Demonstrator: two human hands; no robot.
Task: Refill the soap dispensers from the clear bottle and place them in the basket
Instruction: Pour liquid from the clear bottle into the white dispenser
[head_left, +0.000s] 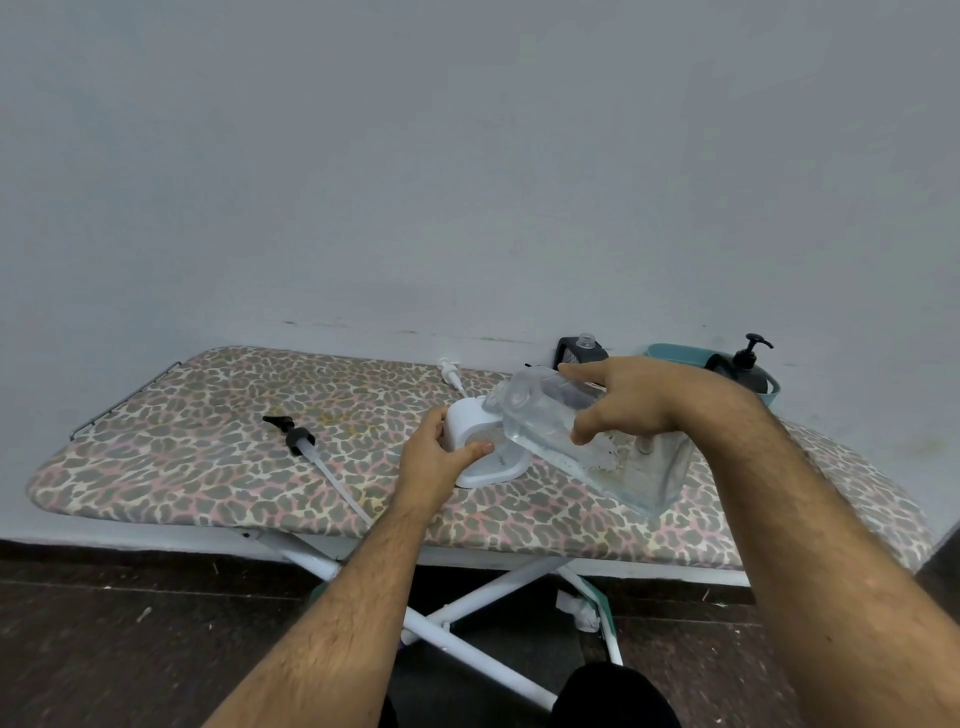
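Observation:
My right hand (631, 397) grips the clear bottle (587, 439), tilted with its mouth down-left against the open neck of a white soap dispenser (480, 444). My left hand (436, 454) holds that white dispenser by its left side on the ironing board (208, 457). A black dispenser (579, 351) without its pump stands at the back by the wall. Another black dispenser (745, 366) with its pump on stands in the teal basket (670, 353) at the back right.
A loose black pump (296, 439) with a long tube lies on the board left of my hands. A white pump (451, 373) lies behind the white dispenser. The board's white legs cross below, over a dark floor. A wall rises right behind.

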